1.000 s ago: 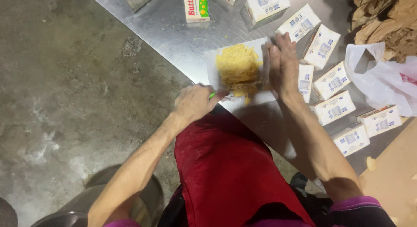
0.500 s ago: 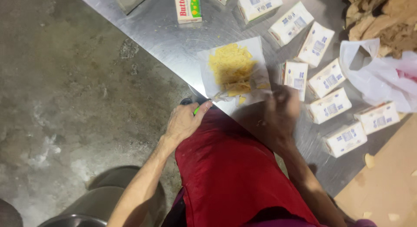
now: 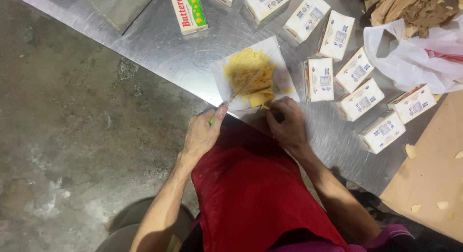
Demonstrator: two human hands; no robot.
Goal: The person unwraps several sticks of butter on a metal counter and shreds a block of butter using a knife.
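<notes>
Butter cutting: one block chopped, many packs unopened.
Your left hand (image 3: pixel 202 134) grips the knife (image 3: pixel 248 83) across the chopped butter (image 3: pixel 251 76) at frame centre; your right hand (image 3: pixel 284 122) pinches the wrapper paper (image 3: pixel 284 78) edge. Boxed butter packs (image 3: pixel 359 100) at right remain sealed on the table (image 3: pixel 159 54).

Layout: butter heap on paper sheet at table edge.
Knife (image 3: pixel 251 81) is laid across the butter heap (image 3: pixel 248 76) on the paper sheet (image 3: pixel 284 78); left hand (image 3: pixel 202 131) and right hand (image 3: pixel 284 122) are placed just before it; boxed blocks (image 3: pixel 359 100) are ranged right and behind.
</notes>
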